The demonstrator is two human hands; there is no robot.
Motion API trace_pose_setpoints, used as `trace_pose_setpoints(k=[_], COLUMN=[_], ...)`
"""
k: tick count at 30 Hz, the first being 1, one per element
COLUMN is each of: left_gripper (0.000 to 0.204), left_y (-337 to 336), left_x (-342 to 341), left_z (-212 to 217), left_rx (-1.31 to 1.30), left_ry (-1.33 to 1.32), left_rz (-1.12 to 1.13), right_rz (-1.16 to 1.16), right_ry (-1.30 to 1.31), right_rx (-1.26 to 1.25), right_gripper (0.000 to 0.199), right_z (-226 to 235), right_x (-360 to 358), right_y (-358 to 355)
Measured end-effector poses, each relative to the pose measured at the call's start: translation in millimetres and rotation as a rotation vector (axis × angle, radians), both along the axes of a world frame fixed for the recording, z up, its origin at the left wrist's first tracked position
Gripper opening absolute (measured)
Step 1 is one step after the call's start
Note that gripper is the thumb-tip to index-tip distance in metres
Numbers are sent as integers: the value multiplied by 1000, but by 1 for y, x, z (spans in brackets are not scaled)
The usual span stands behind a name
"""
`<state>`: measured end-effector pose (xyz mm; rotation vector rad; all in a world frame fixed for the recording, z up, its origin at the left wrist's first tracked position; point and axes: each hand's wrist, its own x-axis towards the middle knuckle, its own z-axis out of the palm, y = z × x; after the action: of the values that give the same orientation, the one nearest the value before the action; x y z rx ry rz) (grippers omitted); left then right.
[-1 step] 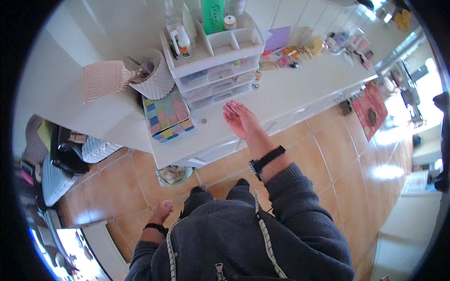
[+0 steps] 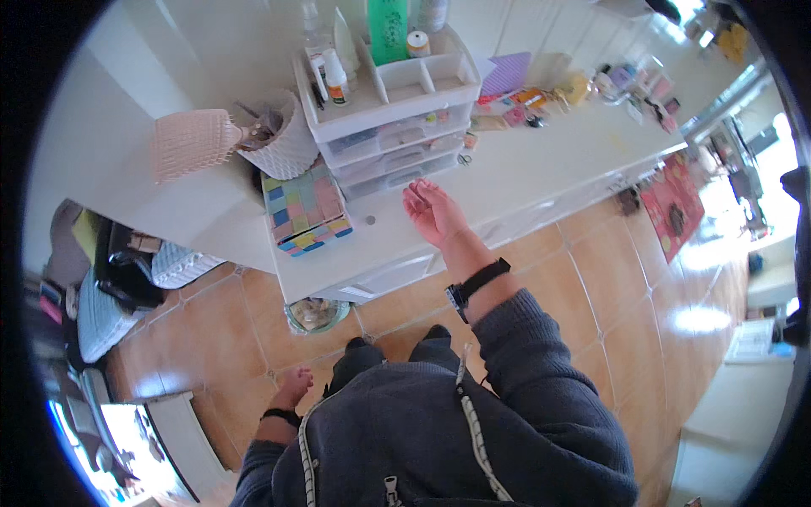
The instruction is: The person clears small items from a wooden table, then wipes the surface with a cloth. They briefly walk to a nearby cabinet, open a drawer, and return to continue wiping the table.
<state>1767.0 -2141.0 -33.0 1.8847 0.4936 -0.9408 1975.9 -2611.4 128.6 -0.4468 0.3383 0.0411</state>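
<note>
Showing blurred contents (image 2: 436, 117), drawers (image 2: 401, 160) stand near right fingers (image 2: 428, 193)

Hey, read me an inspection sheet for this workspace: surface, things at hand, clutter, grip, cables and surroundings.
Surface: white countertop, with a small grey disc on it.
Things at hand: white drawer unit, just ahead of the right hand; patchwork box beside the unit.
Clutter: green bottle on the unit; pink hairbrush in a white holder.
Grip: right fingers curled above the countertop; left hand low, fingers curled; cannot tell whether either holds anything.
Cables: nothing seen.
Surroundings: tiled floor; red rug at right.
</note>
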Motion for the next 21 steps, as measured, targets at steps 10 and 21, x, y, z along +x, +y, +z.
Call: trace_pose_setpoints(k=[10, 21], left_gripper=[33, 34], left_y=[50, 38], left_x=[-166, -131], left_z=[-54, -49], left_rx=[406, 209], left_ry=[51, 2], left_rz=[-63, 105], right_rz=[-43, 8], right_ry=[89, 65], right_rx=[29, 20], right_gripper=[16, 13], right_z=[-21, -25], right_x=[35, 1], right_y=[18, 16])
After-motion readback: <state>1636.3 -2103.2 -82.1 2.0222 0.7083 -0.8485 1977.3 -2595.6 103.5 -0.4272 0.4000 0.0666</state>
